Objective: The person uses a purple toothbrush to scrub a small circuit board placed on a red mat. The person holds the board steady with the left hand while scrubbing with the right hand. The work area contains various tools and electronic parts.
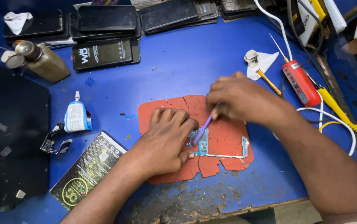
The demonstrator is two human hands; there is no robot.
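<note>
Two hands at frame centre. Left hand (166, 141) presses down on circuit board (211, 147), fingers flat together pinning its left end; board lies on cracked red mat (228, 132) on blue counter (178, 66). Right hand (240, 99) pinched shut on thin purple tool (203, 128), tip on board. Board thin, rigid, light, likely fragile; best held by edges. Glue bottle (77, 116) left; dark phones (103, 37) upper left.

Left hand (167, 143): pressing the circuit board (205, 145) on the red mat (228, 137).
Right hand (243, 99): holding purple tool (202, 129), tip on board.
</note>
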